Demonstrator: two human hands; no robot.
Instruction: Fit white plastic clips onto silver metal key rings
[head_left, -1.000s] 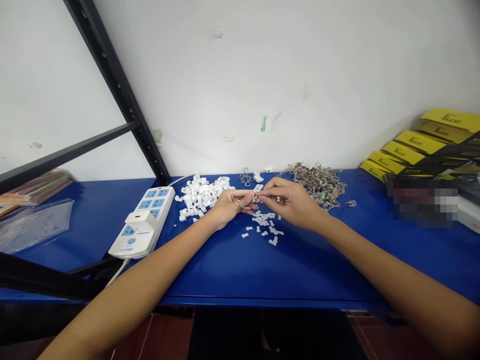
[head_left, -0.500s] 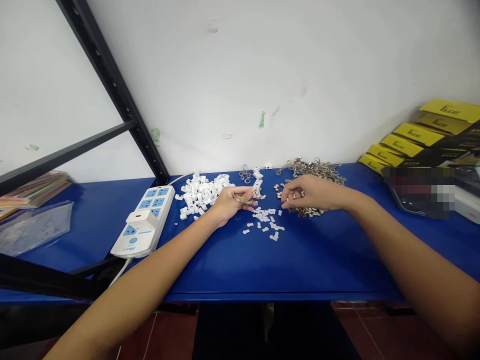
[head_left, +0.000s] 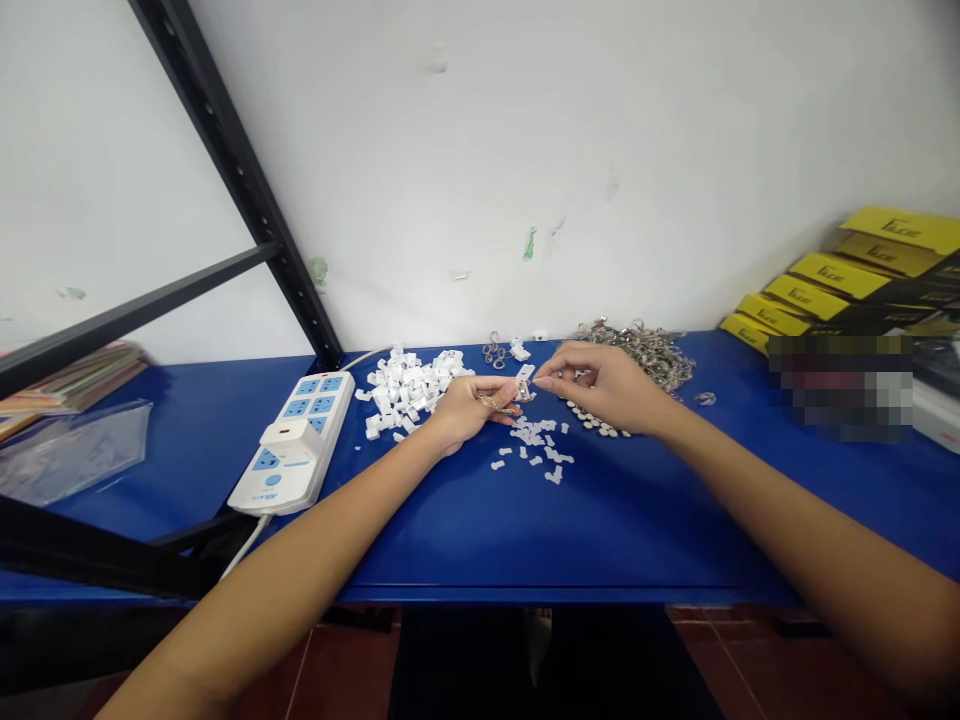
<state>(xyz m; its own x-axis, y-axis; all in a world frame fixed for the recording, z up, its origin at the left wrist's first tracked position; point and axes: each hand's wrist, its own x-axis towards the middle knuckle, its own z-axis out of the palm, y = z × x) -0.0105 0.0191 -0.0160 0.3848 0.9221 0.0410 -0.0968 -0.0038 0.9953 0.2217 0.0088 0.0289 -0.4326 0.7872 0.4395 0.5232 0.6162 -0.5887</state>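
My left hand pinches a small white plastic piece at its fingertips, and a metal clasp with rings lies across its fingers. Close on the right, my right hand has thumb and forefinger pressed together beside the white piece; whatever it pinches is too small to name. Below the hands lie small flat white tabs. A heap of white plastic pieces is left of my left hand. Small round beige pieces lie under my right hand, with a pile of metal clasps behind it.
A white power strip with a plugged-in adapter lies at the left, by a black metal rack. Yellow and black boxes are stacked at the right of the blue table. A few metal rings lie near the wall.
My right hand has moved left from the round beige pieces to the white piece in my left hand, and its fingertips have closed together. The view has shifted slightly.
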